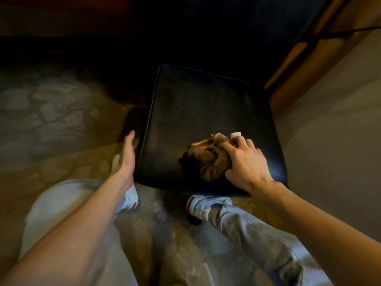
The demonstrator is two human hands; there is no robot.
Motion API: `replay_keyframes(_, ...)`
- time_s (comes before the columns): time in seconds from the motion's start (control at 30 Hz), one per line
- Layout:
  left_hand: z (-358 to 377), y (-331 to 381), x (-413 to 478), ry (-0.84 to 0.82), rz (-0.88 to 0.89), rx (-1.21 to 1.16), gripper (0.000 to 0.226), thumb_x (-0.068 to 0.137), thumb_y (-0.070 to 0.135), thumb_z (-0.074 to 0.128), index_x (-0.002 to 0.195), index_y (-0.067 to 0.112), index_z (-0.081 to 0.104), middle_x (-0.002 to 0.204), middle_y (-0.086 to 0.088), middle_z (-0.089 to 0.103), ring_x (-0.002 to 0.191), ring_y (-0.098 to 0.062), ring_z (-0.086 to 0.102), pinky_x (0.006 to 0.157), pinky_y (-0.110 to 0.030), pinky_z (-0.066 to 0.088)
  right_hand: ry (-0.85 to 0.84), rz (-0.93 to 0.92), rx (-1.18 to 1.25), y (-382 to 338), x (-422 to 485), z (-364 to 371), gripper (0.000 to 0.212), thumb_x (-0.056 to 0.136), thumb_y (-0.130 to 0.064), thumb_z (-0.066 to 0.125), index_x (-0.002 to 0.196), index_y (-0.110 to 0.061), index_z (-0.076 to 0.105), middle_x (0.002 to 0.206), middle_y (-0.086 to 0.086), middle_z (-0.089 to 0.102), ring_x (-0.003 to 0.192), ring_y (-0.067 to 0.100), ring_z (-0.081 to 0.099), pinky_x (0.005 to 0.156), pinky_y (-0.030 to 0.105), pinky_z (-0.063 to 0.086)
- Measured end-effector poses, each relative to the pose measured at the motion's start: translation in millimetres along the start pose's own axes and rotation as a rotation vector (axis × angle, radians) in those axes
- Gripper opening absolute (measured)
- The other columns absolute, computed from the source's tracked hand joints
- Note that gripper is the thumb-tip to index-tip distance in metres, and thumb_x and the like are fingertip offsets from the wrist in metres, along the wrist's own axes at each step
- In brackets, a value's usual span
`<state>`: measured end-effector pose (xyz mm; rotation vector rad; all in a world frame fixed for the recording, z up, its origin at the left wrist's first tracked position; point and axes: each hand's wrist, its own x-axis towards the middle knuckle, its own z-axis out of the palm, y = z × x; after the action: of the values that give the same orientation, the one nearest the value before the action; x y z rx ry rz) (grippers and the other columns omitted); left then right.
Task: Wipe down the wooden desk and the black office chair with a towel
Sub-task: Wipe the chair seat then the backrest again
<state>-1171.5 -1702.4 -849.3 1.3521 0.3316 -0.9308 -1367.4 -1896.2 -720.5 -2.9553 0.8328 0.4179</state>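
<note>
— So, what fills most of the view?
— Patterned carpet (41, 112), spread across the left and running under everything. On it stands the black office chair (195, 112), seen from above. Only its square padded seat shows, dark, with a faint shine near the front right corner.
— And to the right?
— A plain wall (329, 131), with a wooden panel (299, 58) running diagonally above it, near the seat's far right corner. I cannot tell whether that is the counter.
— The person?
— Two legs in light trousers (61, 213) at the bottom, and pale sneakers (206, 205) on the carpet just before the seat's near edge.
— The hands?
— The right hand (245, 162) lies on the near right part of the seat. Its fingers and thumb are curled round a bunched brown towel (208, 159), pressing it onto the seat. The left hand (127, 155) is flat, fingers straight and together, holding nothing, its palm turned to the seat's left edge. Whether it touches is unclear.
— Anything smaller?
— A white wrap (235, 135) round one fingertip of the right hand.
</note>
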Motion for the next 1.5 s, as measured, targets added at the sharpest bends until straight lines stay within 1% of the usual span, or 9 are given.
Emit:
replay_keyframes(0.17, -4, -1, 9, 0.302, 0.278, 0.328, 0.086, 0.08, 0.074, 0.056, 0.151, 0.027, 0.041, 0.145, 0.001, 0.05, 0.133, -0.023, 0.048, 0.112, -0.045, 0.039, 0.081, 0.044, 0.019, 9, 4, -1, 0.07, 0.084, -0.029, 0.069, 0.149, -0.034, 0.043, 0.147, 0.009, 0.038, 0.13, 0.034, 0.039, 0.105, 0.051, 0.042)
replay_keyframes(0.37, -4, -9, 11, 0.386, 0.257, 0.209, 0.082, 0.088, 0.049, 0.071, 0.153, 0.015, 0.033, 0.148, -0.009, 0.05, 0.132, -0.03, 0.051, 0.106, -0.04, 0.043, 0.129, 0.069, 0.054, 22, 7, 1, 0.071, 0.084, -0.029, 0.068, 0.15, -0.035, 0.041, 0.148, 0.01, 0.037, 0.132, 0.035, 0.037, 0.108, 0.054, 0.04)
replay_keyframes(0.6, 30, -48, -15, -0.012, -0.232, 0.099, 0.082, 0.088, 0.074, 0.054, 0.152, 0.023, 0.042, 0.15, -0.011, 0.051, 0.134, -0.033, 0.051, 0.114, -0.052, 0.037, -0.135, 0.12, 0.152, 19, 8, 27, 0.084, 0.088, -0.025, 0.066, 0.159, -0.036, 0.021, 0.162, 0.013, 0.021, 0.14, 0.04, 0.031, 0.113, 0.056, 0.037)
replay_keyframes(0.77, 53, -61, -20, -0.112, -0.337, -0.078, 0.091, 0.076, 0.089, 0.048, 0.141, 0.025, 0.057, 0.138, -0.01, 0.062, 0.128, -0.037, 0.055, 0.113, -0.054, 0.037, -0.203, 0.079, 0.27, -17, 7, 41, 0.085, 0.08, -0.027, 0.067, 0.156, -0.035, 0.03, 0.159, 0.01, 0.029, 0.14, 0.04, 0.035, 0.116, 0.051, 0.035)
replay_keyframes(0.87, 36, -47, -6, -0.072, -0.322, -0.298, 0.097, 0.071, 0.094, 0.041, 0.134, 0.023, 0.061, 0.133, -0.011, 0.064, 0.121, -0.037, 0.059, 0.097, -0.046, 0.043, -0.093, 0.098, 0.442, -8, 13, 23, 0.08, 0.078, -0.021, 0.069, 0.152, -0.034, 0.041, 0.14, 0.009, 0.052, 0.128, 0.033, 0.053, 0.105, 0.034, 0.042)
replay_keyframes(0.97, 20, -39, 3, -0.096, -0.27, -0.361, 0.11, 0.073, 0.095, 0.034, 0.153, 0.02, 0.043, 0.15, -0.018, 0.05, 0.139, -0.042, 0.045, 0.113, -0.053, 0.029, 0.085, 0.209, 0.519, 11, 3, 8, 0.08, 0.08, -0.02, 0.069, 0.153, -0.029, 0.039, 0.135, 0.008, 0.051, 0.124, 0.032, 0.052, 0.103, 0.035, 0.043)
replay_keyframes(1.1, 9, -38, 0, -0.039, -0.162, -0.265, 0.098, 0.083, 0.087, 0.032, 0.161, 0.027, 0.029, 0.161, -0.019, 0.036, 0.15, -0.036, 0.031, 0.124, -0.057, 0.004, 0.214, 0.36, 0.556, 48, -21, 13, 0.08, 0.077, -0.02, 0.067, 0.151, -0.029, 0.038, 0.138, 0.007, 0.047, 0.123, 0.033, 0.052, 0.097, 0.04, 0.049)
replay_keyframes(1.3, 14, -38, -13, 0.024, -0.054, 0.125, 0.074, 0.097, 0.06, 0.05, 0.158, 0.021, 0.036, 0.158, -0.013, 0.043, 0.144, -0.03, 0.042, 0.124, -0.053, 0.019, 0.224, 0.731, 0.74, 112, -56, 49, 0.07, 0.083, -0.022, 0.073, 0.142, -0.015, 0.037, 0.137, 0.016, 0.045, 0.119, 0.041, 0.055, 0.089, 0.041, 0.047)
replay_keyframes(1.5, 5, -43, -35, -0.017, -0.098, 0.346, 0.064, 0.102, 0.056, 0.044, 0.152, 0.018, 0.046, 0.152, -0.017, 0.05, 0.138, -0.037, 0.049, 0.114, -0.044, 0.034, 0.286, 0.877, 1.15, 138, -61, 83, 0.071, 0.089, -0.021, 0.071, 0.147, -0.018, 0.03, 0.143, 0.016, 0.046, 0.125, 0.038, 0.053, 0.103, 0.051, 0.051)
